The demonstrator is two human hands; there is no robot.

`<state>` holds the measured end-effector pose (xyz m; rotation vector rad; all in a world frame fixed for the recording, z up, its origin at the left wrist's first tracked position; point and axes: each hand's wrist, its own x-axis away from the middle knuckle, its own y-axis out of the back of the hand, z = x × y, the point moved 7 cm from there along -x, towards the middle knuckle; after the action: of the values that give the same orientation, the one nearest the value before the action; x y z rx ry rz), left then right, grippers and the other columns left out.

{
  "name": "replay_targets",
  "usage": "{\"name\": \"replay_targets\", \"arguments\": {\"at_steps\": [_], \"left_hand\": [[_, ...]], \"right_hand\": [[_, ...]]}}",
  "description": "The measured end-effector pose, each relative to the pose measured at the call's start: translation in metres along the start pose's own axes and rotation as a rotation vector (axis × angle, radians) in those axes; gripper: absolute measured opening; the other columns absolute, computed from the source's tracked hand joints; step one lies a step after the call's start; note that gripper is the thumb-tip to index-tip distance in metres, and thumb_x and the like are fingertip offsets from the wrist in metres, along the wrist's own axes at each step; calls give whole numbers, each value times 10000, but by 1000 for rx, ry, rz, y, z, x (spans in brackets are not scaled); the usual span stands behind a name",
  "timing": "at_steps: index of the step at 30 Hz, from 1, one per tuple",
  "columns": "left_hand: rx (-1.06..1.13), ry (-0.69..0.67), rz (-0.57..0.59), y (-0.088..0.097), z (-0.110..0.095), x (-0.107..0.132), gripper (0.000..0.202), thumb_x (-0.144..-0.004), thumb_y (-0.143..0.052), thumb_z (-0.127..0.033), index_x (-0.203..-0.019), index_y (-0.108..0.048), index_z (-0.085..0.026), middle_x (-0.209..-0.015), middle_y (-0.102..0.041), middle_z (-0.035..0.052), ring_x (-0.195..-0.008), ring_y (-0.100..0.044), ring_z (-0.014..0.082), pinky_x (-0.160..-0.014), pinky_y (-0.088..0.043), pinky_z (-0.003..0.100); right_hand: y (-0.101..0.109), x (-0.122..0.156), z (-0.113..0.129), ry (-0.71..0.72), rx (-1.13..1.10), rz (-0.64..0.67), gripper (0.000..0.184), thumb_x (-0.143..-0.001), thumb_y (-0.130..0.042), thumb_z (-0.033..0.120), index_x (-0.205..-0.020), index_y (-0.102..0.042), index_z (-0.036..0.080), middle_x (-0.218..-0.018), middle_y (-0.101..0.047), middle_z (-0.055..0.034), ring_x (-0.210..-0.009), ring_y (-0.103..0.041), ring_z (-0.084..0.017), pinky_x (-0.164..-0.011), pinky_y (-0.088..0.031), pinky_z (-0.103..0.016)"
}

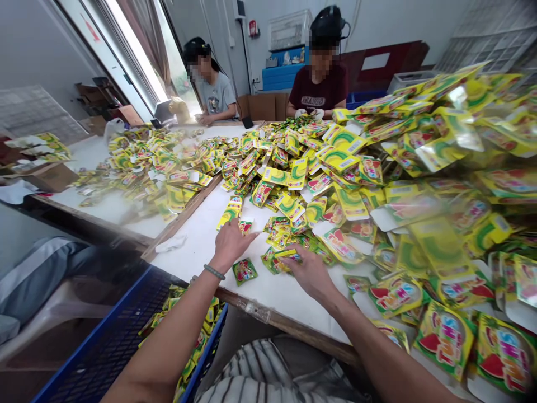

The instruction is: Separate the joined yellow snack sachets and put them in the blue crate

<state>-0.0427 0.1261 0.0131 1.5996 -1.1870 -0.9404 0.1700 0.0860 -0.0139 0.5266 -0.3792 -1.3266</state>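
In the head view, the left hand (232, 246), a beaded bracelet (214, 272) at its wrist, reaches over the white counter (201, 246) with its fingertips at a glossy yellow-green carton (230, 212); the fingers hide their undersides, so I cannot tell whether that grip is closed on anything. The right hand (309, 270) has a narrow grip, thumb and fingers closed about a slim yellow box (287, 254), turned edge-on, above shiny, crinkled sachets (279, 232). One square, pillowy sachet, the loose packet (244, 271), lies flat between the forearms, near the rough wooden edging (289, 324). Beyond and to the right rises a heap of smooth, flat cardboard cartons (348, 151), tilted every way, some with white flaps sticking out. Below the left forearm, a blue plastic crate (104, 341) with latticed walls holds more yellow packs (201, 341). Across the counter sit two people, one (321, 84) in a dark red shirt, the other (218, 92) in grey.
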Motion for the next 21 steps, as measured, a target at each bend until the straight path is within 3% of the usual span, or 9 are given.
{"name": "replay_targets", "arguments": {"at_steps": [3,6,9,13,17,19,21], "left_hand": [[-182,-62,36,-13,6,-9,708,-670,-704,-571,-1161,-511,-99,-1170,-592,231,-1124,-549,357,-879,-439,382],[-160,-39,78,-25,16,-5,710,-671,-647,-655,-1119,-534,-115,-1146,-597,230,-1104,-551,359,-835,-437,372],[-114,7,93,-27,23,1,748,-616,-654,-702,-1090,-546,-134,-1097,-608,209,-1050,-564,344,-764,-432,353],[-8,24,38,-19,21,6,525,-647,-716,-552,-962,-562,-162,-962,-626,115,-867,-591,258,-669,-402,305],[205,-69,-15,-6,9,18,343,-713,-681,-482,-855,-558,-195,-818,-617,27,-735,-562,196,-628,-380,274],[424,-141,71,-6,-2,30,329,-730,-673,-469,-905,-582,-206,-814,-639,4,-732,-569,182,-641,-397,263],[688,-201,245,-13,-17,44,353,-734,-682,-455,-973,-608,-207,-860,-672,2,-778,-593,179,-686,-431,257]], "right_hand": [[-8,0,0,91,74,32,214,-837,-570,262,-1019,-662,199,-869,-722,-52,-820,-649,-220,-754,-459,-313],[-8,0,-1,120,108,24,229,-854,-555,244,-1058,-642,189,-984,-713,-83,-912,-643,-232,-793,-456,-320],[-6,-1,-2,90,136,37,217,-849,-573,262,-1041,-648,193,-935,-716,-86,-858,-645,-237,-752,-452,-318],[0,0,0,77,124,28,121,-816,-613,267,-907,-667,209,-804,-708,-50,-762,-630,-223,-689,-437,-303],[17,-5,-4,44,-146,-83,155,-819,-602,326,-891,-658,200,-770,-694,-22,-711,-620,-195,-663,-455,-292],[29,-9,-4,50,-347,-186,214,-813,-608,362,-946,-646,198,-869,-704,-25,-783,-632,-191,-715,-478,-298],[37,-13,-2,61,-480,-278,267,-798,-622,391,-976,-630,192,-921,-701,-31,-835,-634,-191,-767,-489,-309]]}}
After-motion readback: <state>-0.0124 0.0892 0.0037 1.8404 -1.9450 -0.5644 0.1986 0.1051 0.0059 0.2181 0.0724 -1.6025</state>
